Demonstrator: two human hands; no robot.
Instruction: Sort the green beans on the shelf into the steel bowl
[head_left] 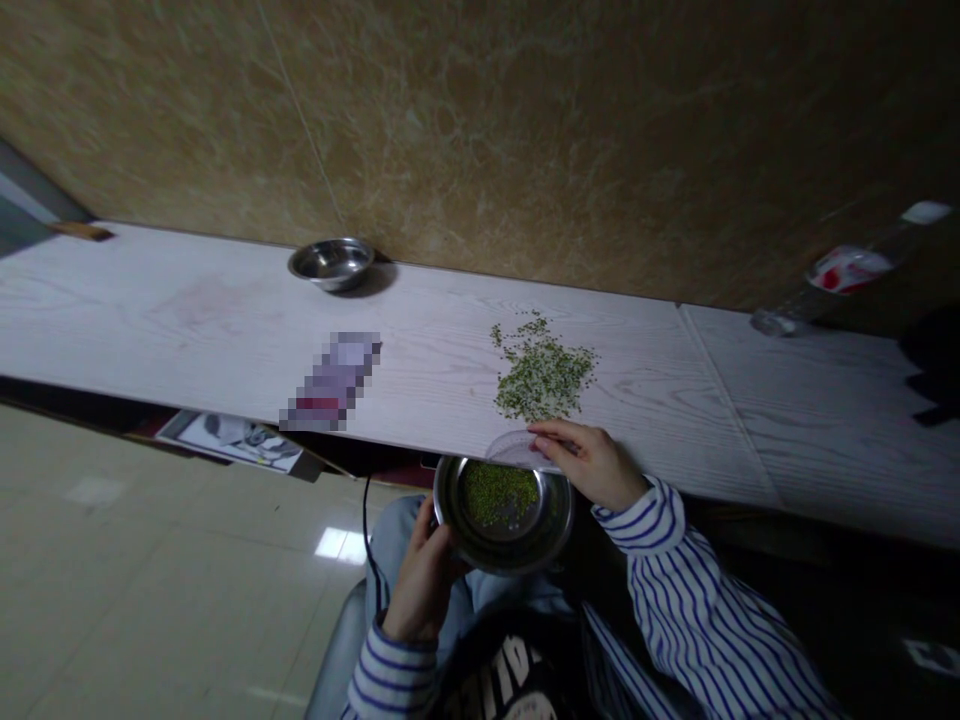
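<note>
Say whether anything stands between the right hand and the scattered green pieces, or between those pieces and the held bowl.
Nothing visible separates the right hand from the green pieces. Between those pieces and the bowl in the left hand are a clear sheet in the right hand and the table edge.

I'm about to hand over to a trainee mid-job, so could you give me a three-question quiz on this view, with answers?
1. Multiple choice: what does the left hand hold?
A) a clear bottle
B) a metal bowl with green grains inside
C) a black cable

2. True or false: the right hand holds a translucent sheet at the table's near edge.

3. Fill in: the plastic bottle by the wall has a ____ cap.

Key: 1 B; 2 true; 3 white.
</note>
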